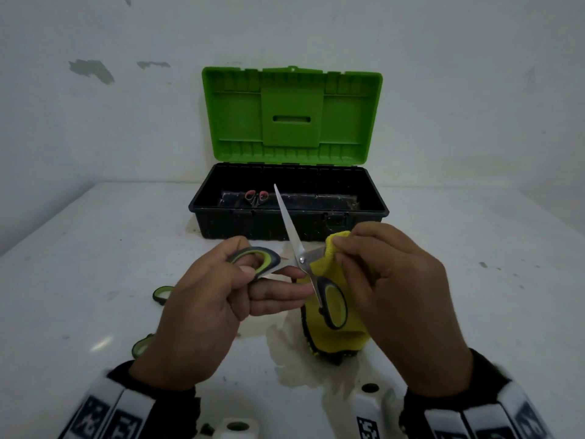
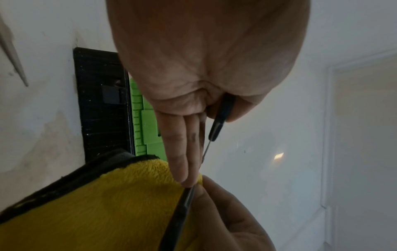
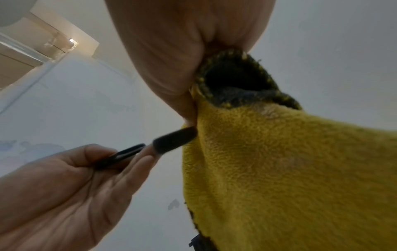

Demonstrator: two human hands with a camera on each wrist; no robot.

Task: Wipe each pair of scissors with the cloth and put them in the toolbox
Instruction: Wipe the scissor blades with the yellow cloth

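My left hand (image 1: 221, 293) grips one green-and-grey handle loop of a pair of scissors (image 1: 294, 245), whose blades are spread wide; one blade points up toward the toolbox. My right hand (image 1: 386, 280) pinches a yellow cloth (image 1: 329, 337) around the other blade, just right of the pivot. The second handle loop hangs over the cloth. The black toolbox (image 1: 288, 223) stands behind with its green lid (image 1: 291, 115) raised. Small red-handled scissors (image 1: 256, 198) lie inside it. In the wrist views, the cloth (image 2: 96, 203) (image 3: 290, 169) fills much of the frame beside the dark scissors handle (image 2: 219, 118) (image 3: 174, 141).
Two more green handle loops (image 1: 161, 294) (image 1: 142, 345) lie on the white table (image 1: 95, 248), partly hidden by my left hand. A damp stain (image 1: 291, 359) spreads on the table under the cloth. White walls close in behind and to the left.
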